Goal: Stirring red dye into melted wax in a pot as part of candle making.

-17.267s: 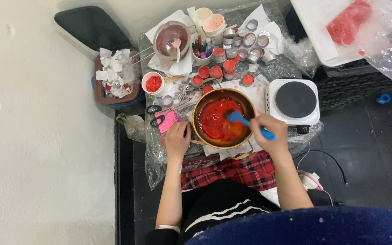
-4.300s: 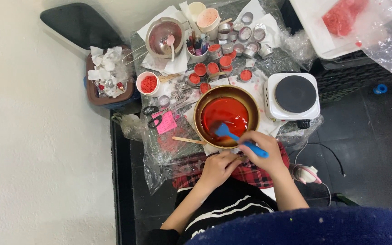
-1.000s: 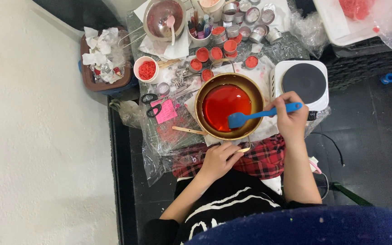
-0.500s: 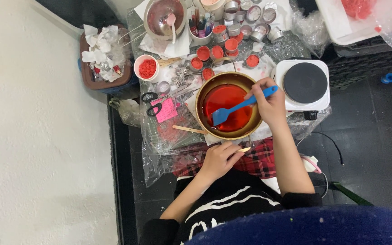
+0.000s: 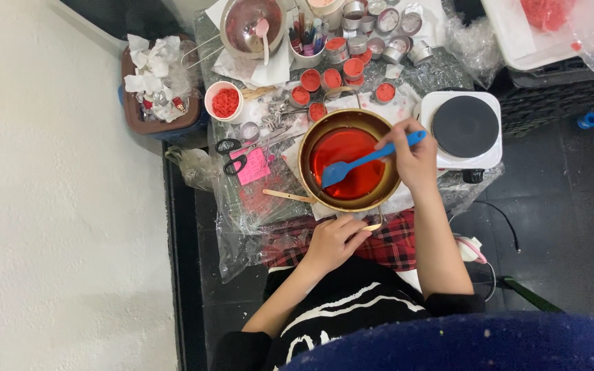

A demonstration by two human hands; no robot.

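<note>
Step in hand looks like stirring: red liquid in the brass pot [image 5: 349,170], blade of the blue spatula [image 5: 366,162] dipped in it.

Left to right:
- Brown bin [image 5: 147,110] of crumpled paper, far left of both hands.
- White cup of red granules [image 5: 224,102] and black-handled scissors [image 5: 232,154] on a pink note [image 5: 253,166], up-left of the left hand.
- Left hand [image 5: 333,239]: just below the pot's near rim, loosely curled, fingertips at a pale stick [image 5: 374,226]. Can't tell if it actually grips it.
- Wooden stick [image 5: 287,196] juts out left from the pot rim, above that hand.
- Right hand [image 5: 414,158]: over the pot's right rim, clenched on the spatula handle.
- Small tins [image 5: 352,68] filled red, just beyond the pot; empty metal tins [image 5: 393,48] further up.
- White hotplate [image 5: 463,128], just right of the right hand, nothing on it.

Next move, my read: keep the blade low, sweep slowly, steady the pot. Filled tins crowd the far rim, so splash risk there.
</note>
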